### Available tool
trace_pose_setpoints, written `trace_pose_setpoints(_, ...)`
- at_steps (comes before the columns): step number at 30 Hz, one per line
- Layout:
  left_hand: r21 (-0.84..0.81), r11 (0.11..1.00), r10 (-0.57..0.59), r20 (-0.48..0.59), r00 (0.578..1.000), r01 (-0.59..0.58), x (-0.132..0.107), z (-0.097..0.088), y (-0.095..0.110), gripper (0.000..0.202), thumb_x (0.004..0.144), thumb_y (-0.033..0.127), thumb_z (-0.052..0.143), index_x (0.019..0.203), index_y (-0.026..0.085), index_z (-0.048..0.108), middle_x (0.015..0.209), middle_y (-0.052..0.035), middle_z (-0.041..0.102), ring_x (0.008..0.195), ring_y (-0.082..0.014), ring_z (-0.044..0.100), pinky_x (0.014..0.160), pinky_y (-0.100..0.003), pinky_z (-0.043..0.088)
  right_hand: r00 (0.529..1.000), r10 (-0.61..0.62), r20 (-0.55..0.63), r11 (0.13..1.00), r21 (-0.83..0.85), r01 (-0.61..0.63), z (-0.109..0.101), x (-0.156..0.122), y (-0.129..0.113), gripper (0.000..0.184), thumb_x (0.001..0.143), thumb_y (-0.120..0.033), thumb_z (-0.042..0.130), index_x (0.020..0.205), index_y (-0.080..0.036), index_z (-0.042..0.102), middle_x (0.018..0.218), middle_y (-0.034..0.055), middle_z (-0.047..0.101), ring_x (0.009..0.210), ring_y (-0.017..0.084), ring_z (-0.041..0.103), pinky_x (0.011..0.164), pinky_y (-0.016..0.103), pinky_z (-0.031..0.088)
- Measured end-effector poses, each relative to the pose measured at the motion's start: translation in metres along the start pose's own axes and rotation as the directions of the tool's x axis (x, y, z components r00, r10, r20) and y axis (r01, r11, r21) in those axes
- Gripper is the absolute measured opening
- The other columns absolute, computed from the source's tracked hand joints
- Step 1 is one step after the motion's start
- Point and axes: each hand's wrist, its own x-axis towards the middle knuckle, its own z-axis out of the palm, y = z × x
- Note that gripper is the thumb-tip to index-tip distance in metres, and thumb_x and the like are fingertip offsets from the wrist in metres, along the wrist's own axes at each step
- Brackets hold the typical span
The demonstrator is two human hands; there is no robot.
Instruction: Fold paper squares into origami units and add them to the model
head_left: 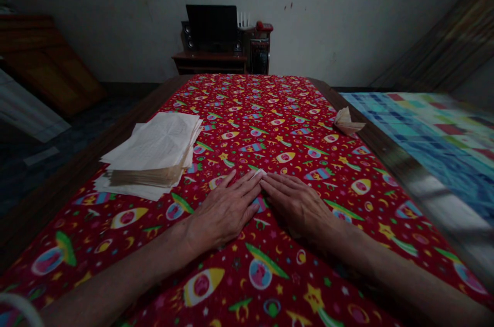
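A small piece of folded white paper (pixel 259 173) lies on the red patterned tablecloth (pixel 270 147), mostly covered by fingertips from both sides. My left hand (pixel 231 204) rests on its left side, fingers stretched out flat and the thumb bent inward. From the right, my right hand (pixel 297 201) lays its straight, close-set fingers over the paper, and its thumb is hidden. The two sets of fingertips nearly meet at the paper's tip. Left of my left hand sits a stack of thin paper sheets (pixel 154 139), white on top and brownish below.
A folded paper piece (pixel 347 122) stands at the table's right edge. Beyond the table are a dark monitor (pixel 212 26) on a small desk (pixel 210 62) and a red object (pixel 264 26). A checked mat (pixel 417 131) lies to the right, a wooden cabinet (pixel 50 64) at left.
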Motion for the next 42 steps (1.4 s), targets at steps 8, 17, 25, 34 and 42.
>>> trace_pose_setpoints(8,0.064,0.996,-0.054,-0.068,0.996,0.059,-0.009,-0.006,-0.001,0.04,0.095,0.027,0.039,0.134,0.018,0.045,0.143,-0.0058,0.043,0.133,-0.0221,0.039,0.11,-0.044,0.03,0.994,0.044,0.101,0.998,0.028,-0.047,0.001,-0.02,0.008,0.049,0.095,-0.025,0.038,0.143,-0.014,0.034,0.144,0.0132,0.04,0.134,0.022,0.034,0.11,0.047,0.033)
trace_pose_setpoints(17,0.128,0.987,-0.084,-0.095,0.992,0.095,-0.019,-0.008,-0.01,0.039,0.095,0.024,0.038,0.133,0.017,0.047,0.139,-0.005,0.049,0.128,-0.0229,0.045,0.105,-0.043,0.038,0.996,0.058,0.072,0.998,0.013,-0.059,-0.003,-0.024,0.008,0.045,0.094,-0.022,0.039,0.138,-0.014,0.041,0.137,0.0131,0.049,0.129,0.022,0.043,0.105,0.044,0.041)
trace_pose_setpoints(25,-0.033,0.995,-0.103,-0.271,0.957,0.097,-0.013,-0.003,-0.017,0.029,0.093,0.023,0.044,0.115,0.014,0.062,0.12,-0.0061,0.065,0.114,-0.0196,0.057,0.1,-0.037,0.045,0.995,0.058,0.076,0.998,-0.01,-0.058,-0.005,-0.006,0.009,0.023,0.088,-0.016,0.05,0.107,-0.018,0.061,0.11,0.0082,0.067,0.103,0.021,0.061,0.092,0.037,0.044)
trace_pose_setpoints(34,-0.137,0.986,-0.128,-0.268,0.955,0.093,-0.007,-0.002,-0.02,0.028,0.092,0.015,0.045,0.115,0.015,0.06,0.113,-0.0069,0.064,0.106,-0.0194,0.056,0.095,-0.036,0.048,0.969,0.119,0.216,0.956,-0.289,-0.054,-0.011,0.032,0.007,0.014,0.091,-0.02,0.051,0.084,-0.016,0.062,0.079,0.0049,0.065,0.074,0.019,0.058,0.076,0.034,0.035)
trace_pose_setpoints(42,-0.199,0.976,-0.146,-0.273,0.951,0.093,-0.005,0.001,-0.021,0.031,0.091,0.012,0.045,0.119,0.016,0.058,0.114,-0.0072,0.063,0.106,-0.0203,0.055,0.095,-0.038,0.047,0.966,0.125,0.227,0.967,-0.247,-0.067,-0.014,0.031,0.013,0.012,0.091,-0.02,0.053,0.085,-0.019,0.063,0.077,0.0023,0.062,0.069,0.015,0.054,0.074,0.03,0.032)
